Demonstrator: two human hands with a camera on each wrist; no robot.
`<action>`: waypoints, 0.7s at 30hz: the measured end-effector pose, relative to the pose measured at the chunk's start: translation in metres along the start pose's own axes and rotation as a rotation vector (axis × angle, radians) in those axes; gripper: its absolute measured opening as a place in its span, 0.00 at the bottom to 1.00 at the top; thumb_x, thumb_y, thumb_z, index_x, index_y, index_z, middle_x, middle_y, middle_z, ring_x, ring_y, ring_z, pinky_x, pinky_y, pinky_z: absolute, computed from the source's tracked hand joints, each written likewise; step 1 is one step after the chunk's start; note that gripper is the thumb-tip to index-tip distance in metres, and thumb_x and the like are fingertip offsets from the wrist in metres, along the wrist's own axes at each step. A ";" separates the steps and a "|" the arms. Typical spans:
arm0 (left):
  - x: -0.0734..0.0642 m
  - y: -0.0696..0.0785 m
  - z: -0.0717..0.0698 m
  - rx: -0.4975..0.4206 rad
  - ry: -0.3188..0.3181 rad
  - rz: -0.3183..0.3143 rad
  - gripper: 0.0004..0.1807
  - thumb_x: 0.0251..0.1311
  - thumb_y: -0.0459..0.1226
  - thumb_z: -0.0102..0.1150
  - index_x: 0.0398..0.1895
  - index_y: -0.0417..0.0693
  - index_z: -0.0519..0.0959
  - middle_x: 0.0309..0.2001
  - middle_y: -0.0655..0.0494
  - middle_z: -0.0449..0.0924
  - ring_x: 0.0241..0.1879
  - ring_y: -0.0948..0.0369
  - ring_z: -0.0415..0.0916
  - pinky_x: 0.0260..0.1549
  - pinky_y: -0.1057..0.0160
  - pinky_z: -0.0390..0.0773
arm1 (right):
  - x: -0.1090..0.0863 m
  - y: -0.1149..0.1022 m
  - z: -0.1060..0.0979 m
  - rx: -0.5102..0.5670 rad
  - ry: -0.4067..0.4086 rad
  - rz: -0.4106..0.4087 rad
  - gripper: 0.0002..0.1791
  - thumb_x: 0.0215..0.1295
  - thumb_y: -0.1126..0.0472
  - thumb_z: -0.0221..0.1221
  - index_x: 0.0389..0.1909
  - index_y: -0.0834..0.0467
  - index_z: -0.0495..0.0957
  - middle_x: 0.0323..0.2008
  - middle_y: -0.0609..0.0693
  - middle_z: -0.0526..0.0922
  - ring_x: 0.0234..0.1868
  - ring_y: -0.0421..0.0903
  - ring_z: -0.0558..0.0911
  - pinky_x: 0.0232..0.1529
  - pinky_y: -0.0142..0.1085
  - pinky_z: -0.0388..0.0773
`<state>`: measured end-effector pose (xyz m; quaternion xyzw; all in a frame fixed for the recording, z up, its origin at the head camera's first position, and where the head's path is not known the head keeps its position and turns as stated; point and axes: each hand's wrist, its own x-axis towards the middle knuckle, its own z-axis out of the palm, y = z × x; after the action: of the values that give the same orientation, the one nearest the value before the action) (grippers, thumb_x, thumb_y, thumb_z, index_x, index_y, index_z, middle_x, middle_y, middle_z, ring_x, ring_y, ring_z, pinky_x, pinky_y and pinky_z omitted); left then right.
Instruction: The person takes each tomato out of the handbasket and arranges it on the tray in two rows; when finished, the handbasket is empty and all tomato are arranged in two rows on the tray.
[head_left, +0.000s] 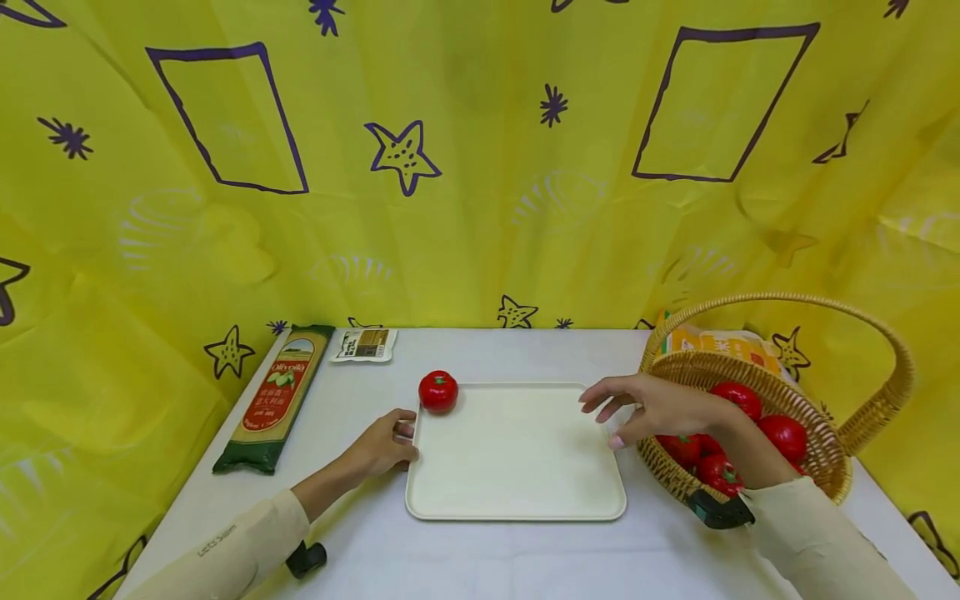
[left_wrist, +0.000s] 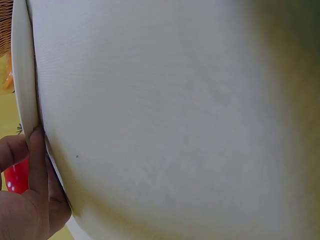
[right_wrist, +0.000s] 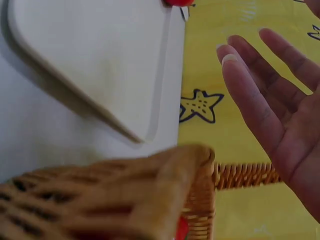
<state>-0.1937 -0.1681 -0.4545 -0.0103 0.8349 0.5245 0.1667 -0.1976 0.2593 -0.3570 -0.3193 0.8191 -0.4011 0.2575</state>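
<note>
- tray (head_left: 517,467), pale and shallow, lies flat on the white table (head_left: 495,567), mid-view; probably light and stiff, a bit slick, best taken by the rims on opposite sides
- left hand (head_left: 386,446) pinches the tray's left rim, thumb and fingers closed on it
- basket (head_left: 832,454) of wicker stands right of the tray, tomatoes (head_left: 783,437) inside; likely springy, the arched handle its natural hold
- right hand (head_left: 660,408) hangs over the tray's right edge beside the basket, thumb and fingers well apart, holding nothing
- red tomato (head_left: 438,392) sits at the tray's far left corner, glossy, so apt to slip or roll; an all-round fingertip hold around its middle should suit, firmness i cannot tell
- long green-ended pack (head_left: 281,392) lies left, small packet (head_left: 364,345) farther back
- yellow curtain (head_left: 480,217) hangs behind everything
</note>
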 end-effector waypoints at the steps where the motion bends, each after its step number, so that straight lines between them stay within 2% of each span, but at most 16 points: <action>1: 0.000 0.000 0.000 0.003 -0.004 0.003 0.36 0.50 0.21 0.63 0.66 0.32 0.67 0.47 0.43 0.73 0.41 0.55 0.76 0.34 0.60 0.87 | -0.004 0.001 -0.001 -0.004 -0.001 0.000 0.30 0.63 0.60 0.67 0.66 0.58 0.70 0.62 0.63 0.75 0.58 0.57 0.79 0.49 0.37 0.85; 7: 0.000 -0.001 0.000 0.006 -0.016 0.009 0.36 0.50 0.21 0.63 0.66 0.32 0.67 0.47 0.43 0.73 0.41 0.56 0.76 0.34 0.59 0.87 | -0.028 0.008 -0.009 0.009 0.014 0.009 0.30 0.64 0.61 0.66 0.66 0.61 0.70 0.60 0.60 0.77 0.55 0.46 0.81 0.48 0.35 0.84; 10: 0.000 -0.001 0.000 0.010 -0.020 0.013 0.36 0.50 0.21 0.63 0.66 0.32 0.67 0.47 0.43 0.72 0.41 0.56 0.76 0.33 0.59 0.87 | -0.041 0.012 -0.014 0.055 0.018 -0.006 0.28 0.64 0.65 0.64 0.65 0.63 0.70 0.59 0.59 0.78 0.54 0.47 0.81 0.48 0.36 0.85; 14: 0.001 -0.001 0.001 0.018 -0.016 0.010 0.36 0.50 0.21 0.63 0.66 0.32 0.67 0.47 0.43 0.73 0.41 0.56 0.76 0.33 0.60 0.87 | -0.057 0.020 -0.021 0.055 0.041 -0.020 0.28 0.65 0.67 0.62 0.65 0.65 0.70 0.58 0.62 0.77 0.53 0.47 0.81 0.47 0.36 0.85; 21: 0.002 -0.003 0.000 0.014 -0.010 0.009 0.35 0.51 0.21 0.63 0.66 0.32 0.67 0.47 0.42 0.73 0.42 0.55 0.76 0.34 0.59 0.87 | -0.070 0.027 -0.031 0.051 0.089 0.009 0.26 0.66 0.68 0.60 0.65 0.67 0.69 0.58 0.66 0.76 0.51 0.48 0.81 0.46 0.37 0.85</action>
<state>-0.1952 -0.1689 -0.4579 -0.0029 0.8376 0.5196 0.1687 -0.1810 0.3383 -0.3506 -0.2905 0.8207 -0.4346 0.2307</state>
